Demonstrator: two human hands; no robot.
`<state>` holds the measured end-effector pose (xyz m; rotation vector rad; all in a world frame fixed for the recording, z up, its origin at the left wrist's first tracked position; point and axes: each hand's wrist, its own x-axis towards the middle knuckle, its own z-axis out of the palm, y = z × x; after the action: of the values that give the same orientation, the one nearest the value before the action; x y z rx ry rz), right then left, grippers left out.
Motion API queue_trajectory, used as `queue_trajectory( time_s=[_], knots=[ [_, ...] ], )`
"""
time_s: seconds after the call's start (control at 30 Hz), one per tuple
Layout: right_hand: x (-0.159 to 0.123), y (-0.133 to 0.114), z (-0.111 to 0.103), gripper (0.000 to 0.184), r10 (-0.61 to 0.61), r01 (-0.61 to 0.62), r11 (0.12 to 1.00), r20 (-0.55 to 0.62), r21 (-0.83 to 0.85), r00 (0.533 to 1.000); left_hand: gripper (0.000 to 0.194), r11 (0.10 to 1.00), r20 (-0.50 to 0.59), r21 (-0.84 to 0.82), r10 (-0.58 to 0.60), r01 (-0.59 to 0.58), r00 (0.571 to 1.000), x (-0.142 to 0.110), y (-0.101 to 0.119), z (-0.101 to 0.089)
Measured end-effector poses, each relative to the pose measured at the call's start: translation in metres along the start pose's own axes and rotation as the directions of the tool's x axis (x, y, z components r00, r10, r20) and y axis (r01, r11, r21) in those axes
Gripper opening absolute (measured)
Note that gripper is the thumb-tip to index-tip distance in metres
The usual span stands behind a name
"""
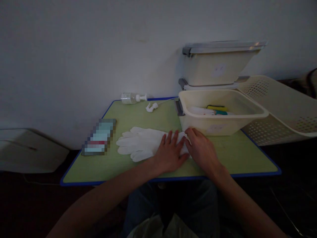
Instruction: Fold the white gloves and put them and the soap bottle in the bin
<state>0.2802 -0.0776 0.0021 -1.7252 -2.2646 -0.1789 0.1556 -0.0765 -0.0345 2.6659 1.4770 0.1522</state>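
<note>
Forearms (119, 188) reach in, left hand (170, 152) spread flat over the gloves (142, 142), right hand (202, 147) pinching the cuff (184, 150); even pressure should keep them smooth!

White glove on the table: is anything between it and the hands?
No, nothing visible is in the way. The left hand lies on the white glove, and the right hand is at its cuff end. The cream box stands beyond the right hand, not between.
</note>
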Motion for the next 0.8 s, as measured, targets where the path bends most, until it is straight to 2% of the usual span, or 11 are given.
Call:
queue_trajectory(
  time_s=[0.1, 0.17, 0.27, 0.33, 0.37, 0.4, 0.47, 0.53, 0.6, 0.7, 0.8],
  knots=[
    [0.012, -0.012, -0.014, 0.011, -0.098, 0.103, 0.966, -0.033, 0.236, 0.995, 0.064, 1.000, 0.004, 0.001, 0.019, -0.019, 1.000, -0.004, -0.004, -0.011],
    [0.025, -0.023, -0.021, 0.012, -0.164, 0.170, 0.885, -0.051, 0.434, 0.985, 0.064, 0.999, -0.016, 0.001, 0.049, -0.049, 0.999, -0.013, -0.009, -0.023],
    [0.048, -0.040, -0.017, 0.024, -0.284, 0.256, 0.650, -0.084, 0.716, 0.955, 0.060, 0.998, -0.059, 0.018, 0.060, -0.059, 0.996, -0.033, -0.023, -0.037],
    [0.061, -0.051, -0.004, 0.030, -0.305, 0.229, 0.496, -0.079, 0.838, 0.949, 0.055, 0.999, -0.102, 0.029, 0.041, -0.038, 0.994, -0.050, -0.038, -0.042],
    [0.065, -0.056, 0.005, 0.032, -0.298, 0.211, 0.464, -0.072, 0.860, 0.952, 0.052, 1.000, -0.138, 0.028, 0.015, -0.011, 0.990, -0.057, -0.046, -0.044],
    [0.069, -0.060, 0.014, 0.032, -0.289, 0.206, 0.469, -0.072, 0.859, 0.955, 0.049, 1.000, -0.178, 0.021, -0.014, 0.018, 0.984, -0.064, -0.057, -0.045],
    [0.071, -0.064, 0.030, 0.035, -0.317, 0.242, 0.559, -0.065, 0.793, 0.946, 0.042, 0.997, -0.253, -0.016, -0.076, 0.075, 0.964, -0.073, -0.081, -0.048],
    [0.069, -0.061, 0.041, 0.038, -0.401, 0.324, 0.673, -0.039, 0.664, 0.915, 0.037, 0.990, -0.286, -0.070, -0.136, 0.121, 0.949, -0.076, -0.109, -0.054],
    [0.065, -0.053, 0.047, 0.040, -0.472, 0.402, 0.747, -0.003, 0.530, 0.882, 0.033, 0.970, -0.290, -0.124, -0.235, 0.207, 0.928, -0.076, -0.137, -0.062],
    [0.058, -0.039, 0.048, 0.041, -0.556, 0.492, 0.774, 0.056, 0.399, 0.829, 0.027, 0.943, -0.191, -0.205, -0.302, 0.263, 0.934, -0.073, -0.169, -0.075],
    [0.054, -0.030, 0.049, 0.044, -0.605, 0.539, 0.768, 0.118, 0.345, 0.787, 0.025, 0.947, -0.017, -0.216, -0.249, 0.240, 0.968, -0.071, -0.182, -0.080]
  ],
)
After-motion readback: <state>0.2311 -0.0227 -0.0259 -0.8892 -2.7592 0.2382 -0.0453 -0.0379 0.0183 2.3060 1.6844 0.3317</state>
